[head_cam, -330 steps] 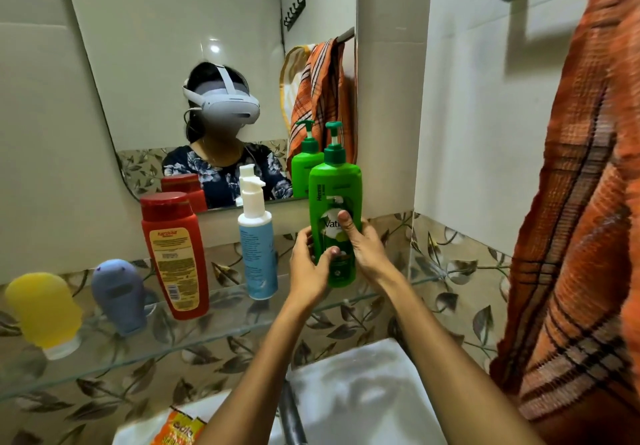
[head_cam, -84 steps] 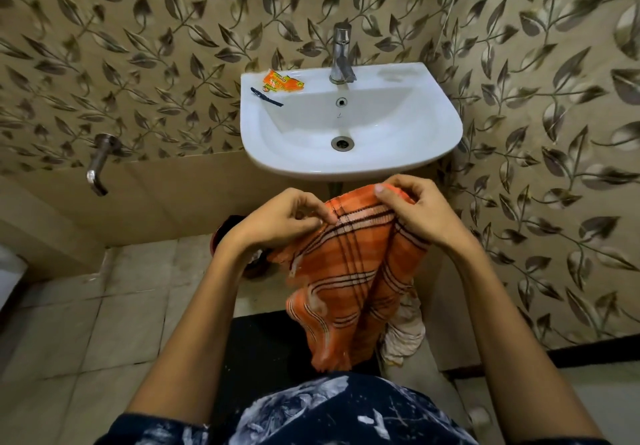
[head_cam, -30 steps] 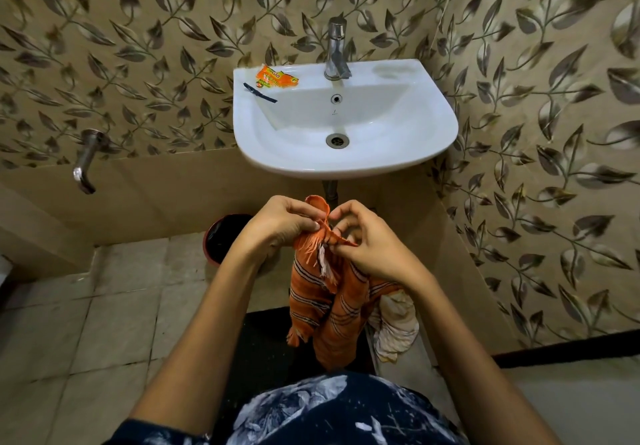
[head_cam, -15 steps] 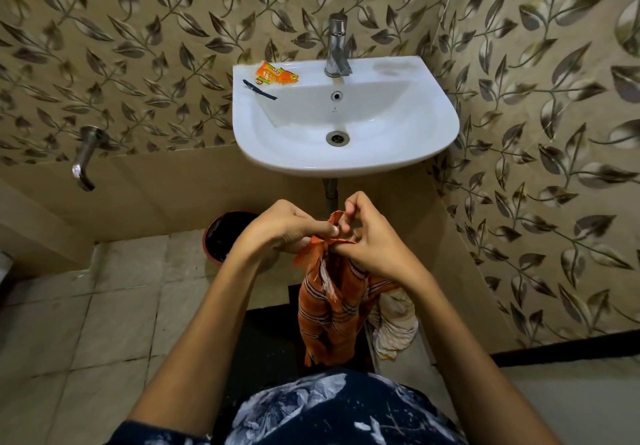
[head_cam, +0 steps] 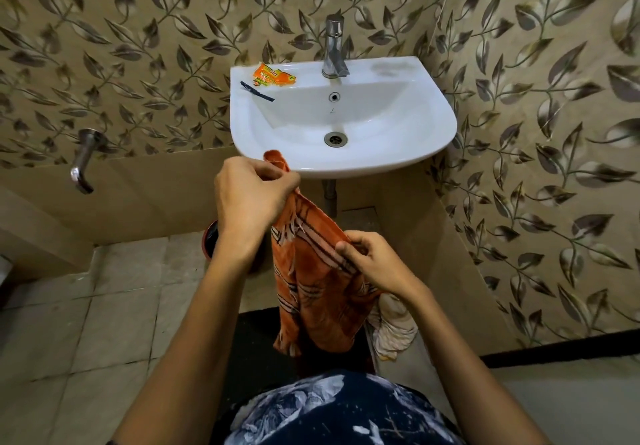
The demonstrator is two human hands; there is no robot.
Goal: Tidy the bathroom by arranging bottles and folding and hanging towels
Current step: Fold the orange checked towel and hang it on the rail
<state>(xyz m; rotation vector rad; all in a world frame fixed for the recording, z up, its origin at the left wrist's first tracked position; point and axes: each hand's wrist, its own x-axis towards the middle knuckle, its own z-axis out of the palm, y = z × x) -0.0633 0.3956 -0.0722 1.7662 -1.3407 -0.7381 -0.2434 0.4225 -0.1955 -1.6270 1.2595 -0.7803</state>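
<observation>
Left hand [head_cam: 251, 198] pinches orange towel [head_cam: 315, 292] top corner – right hand [head_cam: 375, 262] grips lower fold, below sink [head_cam: 429, 133].

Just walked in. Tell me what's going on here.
A person stands at the white sink handling an orange striped towel. The left hand grips its top corner up by the basin's front edge, while the right hand pinches the cloth lower down, so it hangs bunched between them, not yet folded flat or hung. A pale cloth dangles behind it.
</observation>
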